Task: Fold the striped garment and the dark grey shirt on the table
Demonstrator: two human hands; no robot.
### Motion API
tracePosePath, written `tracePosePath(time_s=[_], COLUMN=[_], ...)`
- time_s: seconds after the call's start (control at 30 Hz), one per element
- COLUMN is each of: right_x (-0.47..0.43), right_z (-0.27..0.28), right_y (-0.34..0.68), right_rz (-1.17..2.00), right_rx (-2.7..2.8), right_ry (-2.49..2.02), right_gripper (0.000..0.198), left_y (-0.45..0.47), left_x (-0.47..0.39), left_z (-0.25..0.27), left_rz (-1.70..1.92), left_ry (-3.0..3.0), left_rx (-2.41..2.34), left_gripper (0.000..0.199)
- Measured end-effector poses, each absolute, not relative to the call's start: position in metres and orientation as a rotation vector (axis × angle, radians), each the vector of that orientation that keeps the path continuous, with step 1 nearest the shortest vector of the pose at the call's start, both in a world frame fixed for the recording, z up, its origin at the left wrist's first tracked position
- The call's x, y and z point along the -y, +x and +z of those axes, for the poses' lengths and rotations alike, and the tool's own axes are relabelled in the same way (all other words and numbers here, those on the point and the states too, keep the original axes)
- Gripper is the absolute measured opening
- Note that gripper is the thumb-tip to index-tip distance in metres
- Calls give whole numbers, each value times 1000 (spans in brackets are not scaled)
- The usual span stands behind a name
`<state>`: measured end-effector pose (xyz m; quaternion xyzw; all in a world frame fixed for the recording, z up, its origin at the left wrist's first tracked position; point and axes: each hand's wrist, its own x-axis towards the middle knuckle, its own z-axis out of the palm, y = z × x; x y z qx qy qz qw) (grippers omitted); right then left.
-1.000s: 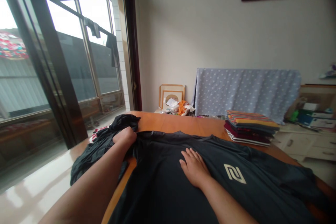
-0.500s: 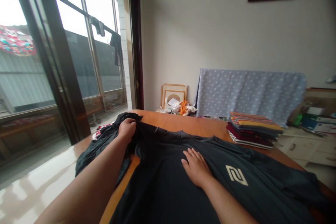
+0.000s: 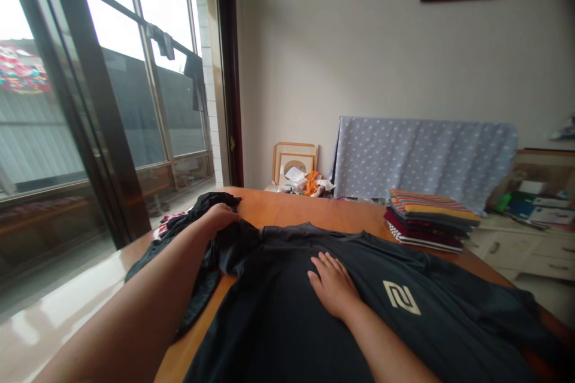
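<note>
In the head view, a dark shirt [image 3: 278,305] lay spread over the wooden table [image 3: 287,206], its collar toward the far edge and its pale logo [image 3: 401,297] facing up. The two hands were well apart. The right hand [image 3: 333,284] rested palm down on the chest, fingers slightly fanned, pressing the cloth and gripping nothing. The left hand [image 3: 219,219] reached to the bunched sleeve end, beside a crumpled heap of dark clothes [image 3: 209,200]; its fingers curled downward, and whether they pinched fabric could not be told.

The step in hand looked like straightening that sleeve while the other palm steadied the body. The next move seemed to call for drawing the sleeve out flat, clear of the heap, without dragging the chest askew.

The left forearm covered part of the heap, and the boundary between heap and sleeve was hard to make out, dark on dark. The shirt's lower part ran out of the frame, and its other sleeve faded into the shadowy right corner.
</note>
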<state>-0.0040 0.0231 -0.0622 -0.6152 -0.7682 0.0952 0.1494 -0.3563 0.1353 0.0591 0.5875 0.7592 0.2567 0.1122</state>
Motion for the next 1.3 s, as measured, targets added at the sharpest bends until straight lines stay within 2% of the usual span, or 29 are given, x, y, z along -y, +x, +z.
tracePosePath(time_s=[0.13, 0.3, 0.4, 0.47, 0.57, 0.7, 0.8, 0.87, 1.0, 1.13, 1.3], right_x=[-22, -21, -21, -22, -21, -20, -20, -21, -26, -34, -43], right_z=[-62, -61, -61, -61, -62, -62, -61, -61, -63, -71, -75], right_y=[-3, -4, -4, -3, -3, -3, -4, -4, -1, 4, 8], right_rz=[251, 242, 243, 249, 261, 253, 256, 263, 280, 307, 341], right_rx=[2212, 2210, 2213, 2214, 2214, 2210, 2204, 2201, 2183, 2120, 1958], right_ry=[-1756, -1754, -1757, -1761, -1756, -1730, -1731, -1730, -1721, -1717, -1668], right_gripper=[59, 58, 59, 59, 58, 57, 56, 55, 55, 56, 55], left_y=[-358, -353, -337, -320, -291, -269, -270, -275, -283, -289, -300], left_x=[-120, -107, -106, -104, -94, -78, -76, -74, -60, -44, -44], left_z=[58, 82, 98, 106, 116, 120, 101, 78, 25, -8, -22], left_rz=[682, 822, 845, 852, 849, 862, 876, 829, 735, 690, 674], left_ry=[1709, 1768, 1799, 1827, 1856, 1661, 1647, 1717, 1795, 1873, 1976], left_rx=[-2318, -2440, -2383, -2273, -1988, -1307, -1460, -1630, -1670, -1646, -1568], left_gripper=[12, 27, 26, 27, 43, 64, 47, 32, 10, 12, 15])
